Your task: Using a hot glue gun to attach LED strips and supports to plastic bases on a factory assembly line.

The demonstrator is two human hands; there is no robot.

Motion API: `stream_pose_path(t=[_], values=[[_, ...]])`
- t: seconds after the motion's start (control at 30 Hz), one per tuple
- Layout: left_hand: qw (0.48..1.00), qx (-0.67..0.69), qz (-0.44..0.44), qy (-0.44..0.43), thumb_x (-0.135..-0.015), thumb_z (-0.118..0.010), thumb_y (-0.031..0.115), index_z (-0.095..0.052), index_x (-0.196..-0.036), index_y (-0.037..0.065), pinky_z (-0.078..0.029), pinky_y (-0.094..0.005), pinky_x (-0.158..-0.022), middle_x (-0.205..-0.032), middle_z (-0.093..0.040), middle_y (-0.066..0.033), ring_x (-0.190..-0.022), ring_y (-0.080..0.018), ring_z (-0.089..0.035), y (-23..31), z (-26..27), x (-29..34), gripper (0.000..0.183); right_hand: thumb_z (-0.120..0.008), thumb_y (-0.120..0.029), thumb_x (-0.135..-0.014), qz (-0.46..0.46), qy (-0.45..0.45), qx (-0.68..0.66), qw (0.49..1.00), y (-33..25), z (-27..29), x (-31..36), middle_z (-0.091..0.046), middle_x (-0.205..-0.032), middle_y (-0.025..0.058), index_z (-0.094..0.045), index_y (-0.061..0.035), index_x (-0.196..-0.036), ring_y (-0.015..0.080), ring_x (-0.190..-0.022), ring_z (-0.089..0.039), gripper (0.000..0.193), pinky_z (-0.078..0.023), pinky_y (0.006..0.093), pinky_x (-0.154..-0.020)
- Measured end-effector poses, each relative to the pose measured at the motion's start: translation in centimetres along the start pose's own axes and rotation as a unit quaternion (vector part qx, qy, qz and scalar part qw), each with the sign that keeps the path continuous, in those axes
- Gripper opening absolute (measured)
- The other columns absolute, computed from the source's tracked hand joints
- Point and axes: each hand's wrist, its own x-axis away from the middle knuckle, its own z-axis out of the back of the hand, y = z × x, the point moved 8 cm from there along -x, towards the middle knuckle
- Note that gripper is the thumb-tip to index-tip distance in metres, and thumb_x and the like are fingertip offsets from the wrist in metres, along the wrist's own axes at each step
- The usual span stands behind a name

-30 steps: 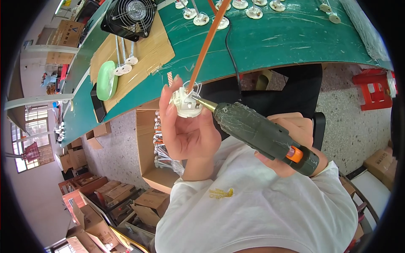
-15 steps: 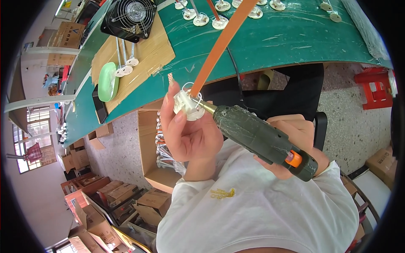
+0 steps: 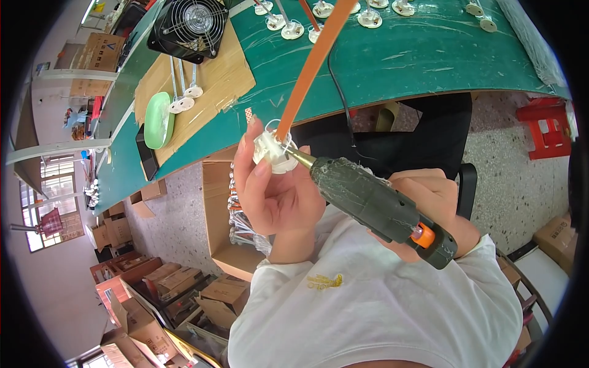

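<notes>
My left hand (image 3: 282,199) pinches a round white plastic base (image 3: 267,153) between thumb and fingers, above the table's near edge. A long flat orange strip (image 3: 313,70) rises from this base, and a thin white wire loops beside its foot. My right hand (image 3: 426,193) is wrapped round a dark hot glue gun (image 3: 365,193) with an orange part near its rear. Its brass nozzle tip meets the base close to the strip's foot; whether glue is flowing there is too small to tell. A short patterned piece (image 3: 248,115) sticks up at my left fingertip.
The green table (image 3: 417,67) carries several similar white bases (image 3: 292,30), a black fan (image 3: 189,27), cardboard (image 3: 211,86), a green dish (image 3: 159,119) and a phone (image 3: 146,152). An open carton (image 3: 216,214) of strip parts stands below my left hand. A red stool (image 3: 543,129) is at right.
The glue gun's rear has dipped slightly while its tip stays at the base. The orange strip's upper end has leaned a little to the left. Both hands keep their hold.
</notes>
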Motion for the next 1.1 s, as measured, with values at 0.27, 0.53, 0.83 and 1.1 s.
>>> stream_pose_path(t=[0.27,0.53,0.83,1.1], values=[[0.993,0.074,0.092,0.022,-0.081,-0.063,-0.006,-0.042,-0.126,-0.005,-0.053,-0.0450,-0.091,-0.132,-0.041,-0.0332,-0.111,-0.0459,-0.055,-0.5,-0.1,0.1,0.050,-0.073,-0.013,-0.055,0.002,0.011,0.015,1.000,0.3,0.0,0.2,-0.055,-0.058,0.0126,-0.057,0.0062,-0.071,0.0234,-0.042,-0.053,0.030,-0.044,0.0256,-0.042],[0.943,0.225,0.230,0.085,-0.083,-0.062,-0.002,-0.042,-0.129,-0.007,-0.051,-0.0466,-0.093,-0.129,-0.046,-0.0334,-0.113,-0.0383,-0.056,-2.4,0.2,1.2,0.050,-0.071,-0.019,-0.062,0.016,0.014,-0.012,1.000,0.6,0.2,0.5,-0.055,-0.057,0.0118,-0.056,0.0064,-0.072,0.0237,-0.041,-0.052,0.031,-0.044,0.0259,-0.041],[0.916,0.291,0.258,0.098,-0.084,-0.067,0.006,-0.044,-0.126,-0.008,-0.047,-0.0508,-0.097,-0.128,-0.049,-0.0313,-0.114,-0.0376,-0.056,-2.9,0.0,1.4,0.050,-0.072,-0.020,-0.063,-0.003,-0.007,-0.036,0.999,0.6,-0.2,0.4,-0.054,-0.057,0.0117,-0.057,0.0083,-0.075,0.0233,-0.040,-0.052,0.034,-0.043,0.0265,-0.039],[0.984,0.115,0.136,0.030,-0.080,-0.066,-0.006,-0.046,-0.125,-0.008,-0.053,-0.0457,-0.089,-0.129,-0.046,-0.0343,-0.113,-0.0437,-0.055,-2.4,1.0,0.2,0.050,-0.073,-0.007,-0.069,-0.079,-0.076,-0.130,0.986,1.4,-0.2,0.4,-0.052,-0.061,0.0103,-0.061,0.0019,-0.078,0.0212,-0.042,-0.049,0.018,-0.037,0.0284,-0.039]])
